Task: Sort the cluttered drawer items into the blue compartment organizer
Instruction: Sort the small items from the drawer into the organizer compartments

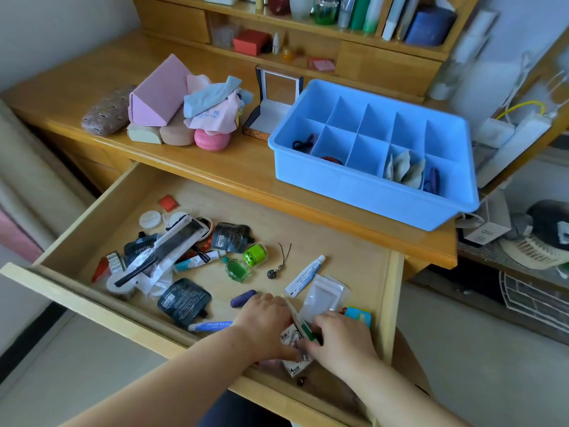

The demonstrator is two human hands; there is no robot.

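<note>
On the desk we see the blue organizer; in the drawer below, both hands' fingers pinch small flat packets.

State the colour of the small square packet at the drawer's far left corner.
Red; the packet shows best in the head view.

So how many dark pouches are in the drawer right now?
2: one dark pouch toward the drawer's back by the green case, another dark pouch nearer the front. The left clutter pile may hide more.
</note>
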